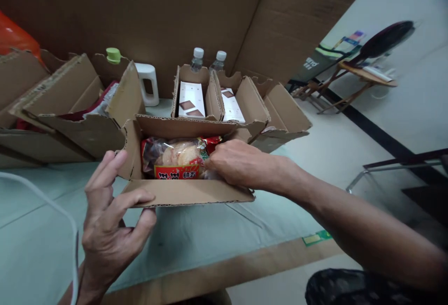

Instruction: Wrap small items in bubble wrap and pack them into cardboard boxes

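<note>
A cardboard box (pixel 196 194) stands near the middle of the cloth-covered table, its long side across my view. Inside lies a clear and red bag of rice crackers (pixel 182 155). My left hand (pixel 114 218) pinches the box's near wall at its left end between thumb and index finger, while the other fingers reach along the left end wall. Over the box's right end, my right hand (pixel 238 162) is closed at the right end of the bag. Its fingertips are hidden down in the box.
Open cardboard boxes stand behind; two hold white cartons (pixel 192 97) with clear bottles (pixel 198 60) at the back. A white jug handle (pixel 149 85) and green cap (pixel 113 55) show at left. A white cable (pixel 52 202) crosses the left side. A wooden folding stool (pixel 367 76) stands right.
</note>
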Demonstrator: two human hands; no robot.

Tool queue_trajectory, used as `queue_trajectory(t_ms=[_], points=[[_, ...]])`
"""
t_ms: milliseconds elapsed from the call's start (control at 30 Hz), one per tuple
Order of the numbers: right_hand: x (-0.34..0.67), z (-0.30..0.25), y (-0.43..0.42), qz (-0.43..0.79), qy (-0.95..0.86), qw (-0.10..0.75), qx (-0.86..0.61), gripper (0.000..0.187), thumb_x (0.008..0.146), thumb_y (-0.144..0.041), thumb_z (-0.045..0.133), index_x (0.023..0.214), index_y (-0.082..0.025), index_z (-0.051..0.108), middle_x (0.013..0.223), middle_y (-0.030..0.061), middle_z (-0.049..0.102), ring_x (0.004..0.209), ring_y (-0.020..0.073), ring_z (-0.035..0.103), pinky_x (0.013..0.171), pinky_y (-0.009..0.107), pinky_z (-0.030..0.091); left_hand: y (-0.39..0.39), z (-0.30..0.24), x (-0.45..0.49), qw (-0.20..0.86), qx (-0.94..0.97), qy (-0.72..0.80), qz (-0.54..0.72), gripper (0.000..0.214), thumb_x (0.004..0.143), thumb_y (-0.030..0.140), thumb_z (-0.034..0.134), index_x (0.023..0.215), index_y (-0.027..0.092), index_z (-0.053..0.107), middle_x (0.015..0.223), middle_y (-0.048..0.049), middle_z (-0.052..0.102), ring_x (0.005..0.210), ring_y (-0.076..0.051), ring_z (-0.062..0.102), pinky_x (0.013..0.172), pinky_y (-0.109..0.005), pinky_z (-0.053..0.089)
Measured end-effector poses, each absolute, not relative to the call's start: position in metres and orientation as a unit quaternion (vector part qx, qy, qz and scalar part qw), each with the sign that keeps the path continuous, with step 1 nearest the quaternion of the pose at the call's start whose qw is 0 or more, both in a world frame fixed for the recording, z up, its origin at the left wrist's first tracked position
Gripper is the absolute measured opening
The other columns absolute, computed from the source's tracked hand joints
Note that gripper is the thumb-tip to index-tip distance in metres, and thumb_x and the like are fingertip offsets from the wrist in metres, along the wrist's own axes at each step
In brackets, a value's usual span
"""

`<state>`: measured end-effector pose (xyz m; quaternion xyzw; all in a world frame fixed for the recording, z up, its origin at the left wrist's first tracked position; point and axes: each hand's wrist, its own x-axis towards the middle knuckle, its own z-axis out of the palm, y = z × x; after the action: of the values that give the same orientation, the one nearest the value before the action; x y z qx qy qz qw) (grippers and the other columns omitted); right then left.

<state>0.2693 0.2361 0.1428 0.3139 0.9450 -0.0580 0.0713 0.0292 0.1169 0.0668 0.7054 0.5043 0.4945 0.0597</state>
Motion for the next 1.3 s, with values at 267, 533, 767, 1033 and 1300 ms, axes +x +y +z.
queue_trajectory(t_ms=[267, 533, 767, 1033, 1300], points=[[0.342, 0.181, 0.163, 0.01, 0.854, -0.275, 0.442, 0.026, 0.096, -0.02, 0.06, 0.115, -0.031, 0.073, 0.116, 0.0007, 0.077, 0.109, 0.0237, 0.072, 0.097, 0.045, 0.057, 0.112, 0.055, 0.024, 0.099, 0.622, 0.514, 0.583, 0.085, 0.087, 0.026, 0.07, 0.158, 0.044, 0.027, 0.17, 0.0034, 0.024, 0.155, -0.034, 0.03, 0.123, -0.06, 0.038], [0.339, 0.069, 0.139, -0.217, 0.745, -0.326, 0.54, 0.048, 0.09, -0.04, 0.067, 0.133, -0.019, 0.058, 0.122, 0.0131, 0.073, 0.101, 0.0259, 0.072, 0.08, 0.04, 0.062, 0.138, 0.014, 0.023, 0.338, 0.552, 0.545, 0.533, 0.075, 0.086, 0.036, 0.068, 0.153, 0.027, 0.036, 0.148, -0.0137, 0.053, 0.133, -0.028, 0.058, 0.111, -0.046, 0.05], [0.282, 0.037, 0.094, -0.201, 0.719, -0.377, 0.549, 0.023, 0.096, -0.03, 0.056, 0.115, -0.019, 0.062, 0.1, 0.0109, 0.074, 0.088, 0.0253, 0.071, 0.079, 0.038, 0.061, 0.077, 0.004, 0.01, 0.352, 0.513, 0.559, 0.548, 0.059, 0.086, 0.034, 0.068, 0.141, 0.026, 0.048, 0.135, -0.0113, 0.062, 0.127, -0.026, 0.061, 0.107, -0.041, 0.052], [0.211, 0.041, 0.082, -0.211, 0.764, -0.426, 0.436, 0.049, 0.093, -0.03, 0.062, 0.141, -0.022, 0.053, 0.131, 0.0144, 0.068, 0.118, 0.0312, 0.067, 0.096, 0.046, 0.059, 0.048, 0.035, -0.051, 0.301, 0.391, 0.587, 0.642, 0.075, 0.073, 0.037, 0.082, 0.141, 0.029, 0.052, 0.134, -0.006, 0.064, 0.119, -0.025, 0.064, 0.099, -0.034, 0.054], [0.25, 0.014, 0.018, -0.129, 0.74, -0.392, 0.531, 0.053, 0.096, -0.033, 0.06, 0.146, -0.021, 0.049, 0.131, 0.0162, 0.068, 0.121, 0.0339, 0.066, 0.095, 0.048, 0.059, 0.039, 0.009, -0.024, 0.407, 0.429, 0.543, 0.597, 0.073, 0.079, 0.035, 0.079, 0.145, 0.023, 0.05, 0.139, -0.0109, 0.062, 0.135, -0.029, 0.055, 0.117, -0.043, 0.042]])
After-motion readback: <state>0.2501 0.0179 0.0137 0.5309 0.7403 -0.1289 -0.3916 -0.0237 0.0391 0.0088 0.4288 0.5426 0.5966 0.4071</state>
